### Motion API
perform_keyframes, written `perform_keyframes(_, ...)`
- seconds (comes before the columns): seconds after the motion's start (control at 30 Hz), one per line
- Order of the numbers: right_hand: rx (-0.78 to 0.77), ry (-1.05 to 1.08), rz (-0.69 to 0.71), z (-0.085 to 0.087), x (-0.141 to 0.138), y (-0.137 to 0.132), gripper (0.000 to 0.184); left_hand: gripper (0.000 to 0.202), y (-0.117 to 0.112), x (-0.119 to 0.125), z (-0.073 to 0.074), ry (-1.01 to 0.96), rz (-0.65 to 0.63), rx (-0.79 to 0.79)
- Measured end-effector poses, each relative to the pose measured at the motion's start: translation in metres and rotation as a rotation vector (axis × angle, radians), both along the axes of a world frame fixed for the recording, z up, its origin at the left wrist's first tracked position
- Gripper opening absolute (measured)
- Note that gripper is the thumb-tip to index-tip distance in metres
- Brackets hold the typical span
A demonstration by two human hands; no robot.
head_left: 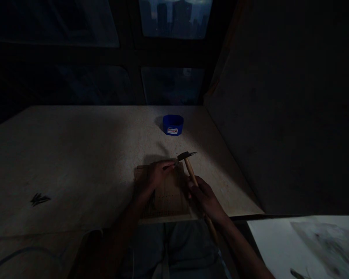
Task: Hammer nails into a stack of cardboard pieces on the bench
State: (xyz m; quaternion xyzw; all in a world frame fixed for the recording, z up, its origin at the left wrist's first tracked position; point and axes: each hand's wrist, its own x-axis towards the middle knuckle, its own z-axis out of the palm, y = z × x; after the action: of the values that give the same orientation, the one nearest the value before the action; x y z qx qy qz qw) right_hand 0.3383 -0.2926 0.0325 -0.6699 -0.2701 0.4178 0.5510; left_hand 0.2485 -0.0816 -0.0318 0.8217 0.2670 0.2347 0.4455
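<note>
While the light is so low that shadows swallow much of the detail, I can make out the right hand (203,193) closed around the wooden handle of a hammer (191,170). It grasps the shaft partway along, with a length of handle running on below the fist toward the lap; I take that shortened hold to be for control rather than force. The blunt end of the head faces left, toward the fingertips of the left hand (157,174), and the thin end points right.

That left hand lies over the far part of a wooden board (170,186), thumb and fingers drawn together near its far edge. Perhaps they steady something small there, but I cannot tell whether they pinch anything. The board rests at the table's (90,151) near edge, right before the body, probably so both forearms reach it easily. It sits beneath the left hand and left of the right fist, the hammer's head by its far right corner.

Dark slender pieces (40,199) lie well off to the left, and a blue container (173,126) stands beyond the board, seemingly kept out of the hammer's way.
</note>
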Motion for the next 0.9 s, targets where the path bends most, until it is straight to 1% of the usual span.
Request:
perform_keyframes(0.07, 0.007, 0.007, -0.023, -0.017, -0.008, 0.002, 0.04, 0.019, 0.001, 0.001, 0.002, 0.019, -0.001, -0.007)
perform_keyframes(0.13, 0.029, -0.009, -0.044, -0.03, -0.014, 0.003, 0.037, 0.02, 0.002, 0.002, 0.002, 0.029, -0.004, -0.017)
perform_keyframes(0.23, 0.02, -0.013, -0.065, -0.037, -0.018, 0.005, 0.038, 0.02, 0.005, 0.005, 0.001, 0.053, -0.01, 0.007)
perform_keyframes(0.4, -0.038, 0.039, -0.058, -0.032, -0.017, 0.007, 0.05, 0.021, 0.007, 0.007, 0.001, 0.086, -0.038, 0.035)
perform_keyframes(0.6, 0.01, 0.007, -0.07, -0.034, -0.016, 0.005, 0.052, 0.022, 0.005, 0.005, 0.003, 0.034, -0.095, 0.001)
perform_keyframes(0.7, 0.02, -0.009, -0.036, -0.035, -0.012, 0.004, 0.053, 0.023, 0.005, 0.006, -0.001, 0.036, -0.098, -0.013)
perform_keyframes(0.8, 0.027, -0.031, -0.006, -0.028, -0.008, 0.002, 0.052, 0.022, 0.005, 0.007, -0.009, 0.048, -0.068, -0.034)
perform_keyframes(0.9, 0.015, -0.046, -0.005, -0.011, -0.005, -0.002, 0.052, 0.029, 0.004, 0.007, -0.012, 0.02, -0.036, -0.07)
